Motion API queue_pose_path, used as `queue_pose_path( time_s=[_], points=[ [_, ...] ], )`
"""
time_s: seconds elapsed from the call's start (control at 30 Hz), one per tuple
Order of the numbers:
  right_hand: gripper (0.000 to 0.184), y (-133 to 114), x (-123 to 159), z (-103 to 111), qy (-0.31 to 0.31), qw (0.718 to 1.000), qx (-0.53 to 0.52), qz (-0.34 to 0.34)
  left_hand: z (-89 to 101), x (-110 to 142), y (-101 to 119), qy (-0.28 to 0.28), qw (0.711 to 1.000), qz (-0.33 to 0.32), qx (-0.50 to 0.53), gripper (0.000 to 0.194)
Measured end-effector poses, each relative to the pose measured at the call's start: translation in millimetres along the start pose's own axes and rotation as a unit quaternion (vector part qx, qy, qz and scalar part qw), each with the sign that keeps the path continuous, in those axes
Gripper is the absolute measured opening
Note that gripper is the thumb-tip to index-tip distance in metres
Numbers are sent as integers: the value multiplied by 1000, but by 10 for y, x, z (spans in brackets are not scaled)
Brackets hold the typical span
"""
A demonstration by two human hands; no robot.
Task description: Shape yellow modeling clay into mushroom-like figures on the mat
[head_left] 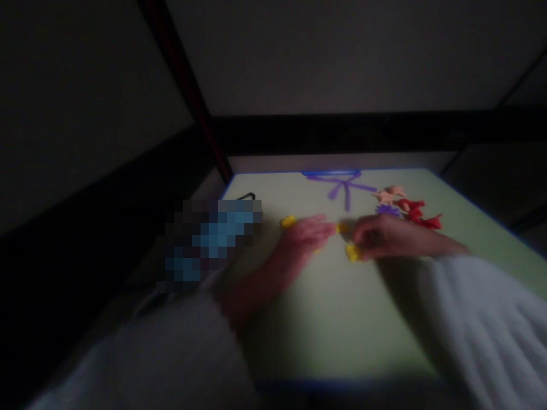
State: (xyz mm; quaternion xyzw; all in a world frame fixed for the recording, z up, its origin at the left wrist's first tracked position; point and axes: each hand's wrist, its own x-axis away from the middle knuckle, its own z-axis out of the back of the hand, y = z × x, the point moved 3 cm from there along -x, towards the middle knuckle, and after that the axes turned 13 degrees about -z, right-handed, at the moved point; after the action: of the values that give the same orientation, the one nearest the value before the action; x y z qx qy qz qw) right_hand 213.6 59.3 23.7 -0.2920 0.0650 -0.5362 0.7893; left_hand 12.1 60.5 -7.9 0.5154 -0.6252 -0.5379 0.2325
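Observation:
My left hand point(304, 234) lies flat over the pale tabletop with its fingers stretched out to the right. A yellow piece point(288, 221) is beside the back of this hand, and another small yellow piece point(341, 228) is at its fingertips. A bit of yellow also peeks out below the palm. My right hand point(387, 236) is closed, its fingertips pinching a yellow lump point(352, 252) at the table surface. Blur hides the exact shape of these pieces.
Purple strips point(347, 187) lie in a branching shape at the table's far side. Right of them are pinkish pieces point(385, 197), a purple spiky piece point(388, 210) and red pieces point(414, 213). A pixelated area covers something at the left. The table point(325, 324) has a blue edge.

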Motion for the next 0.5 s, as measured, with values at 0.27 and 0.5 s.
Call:
queue_pose_path(
  time_s=[0.27,0.5],
  points=[
    [18,-43,-19,-60,-11,996,-22,84,-22,94,-49,-48,982,-39,-180,53],
    [14,-70,-21,-81,-8,994,-20,107,-40,106,-80,-48,975,-30,-216,51]
  ],
)
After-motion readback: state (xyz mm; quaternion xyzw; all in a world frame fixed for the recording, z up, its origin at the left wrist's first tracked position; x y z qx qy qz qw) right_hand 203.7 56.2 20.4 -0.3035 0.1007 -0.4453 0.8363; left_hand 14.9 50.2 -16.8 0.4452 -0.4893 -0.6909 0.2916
